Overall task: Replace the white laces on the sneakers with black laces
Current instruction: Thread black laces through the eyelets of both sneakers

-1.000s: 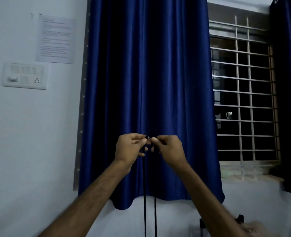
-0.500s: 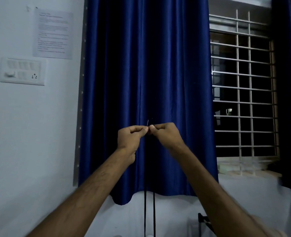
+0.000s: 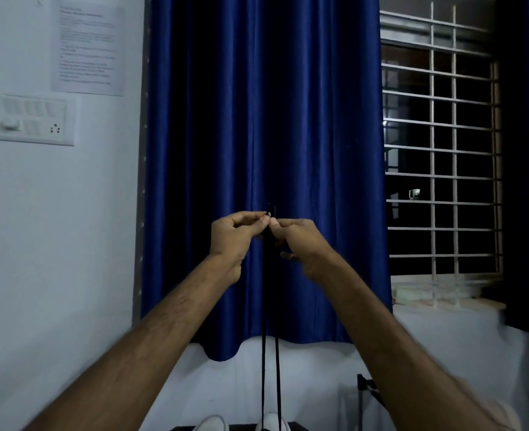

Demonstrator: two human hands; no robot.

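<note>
A black lace (image 3: 263, 362) hangs in two strands, its two tips held together high in front of the blue curtain. My left hand (image 3: 235, 236) pinches the tips from the left and my right hand (image 3: 297, 242) pinches them from the right, fingertips nearly touching. Both strands run straight down to a white sneaker (image 3: 271, 423) at the bottom edge. A second white sneaker (image 3: 211, 424) peeks in just left of it; most of both shoes is out of frame.
A blue curtain (image 3: 263, 119) hangs straight ahead, with a barred window (image 3: 440, 150) to the right. On the left wall are a switch panel (image 3: 31, 119) and a paper notice (image 3: 87, 48). A black stand (image 3: 367, 390) shows at the lower right.
Both hands have lifted the lace tips higher, pulling the two strands taut. The view has tilted down, so the sneakers now show at the bottom edge.
</note>
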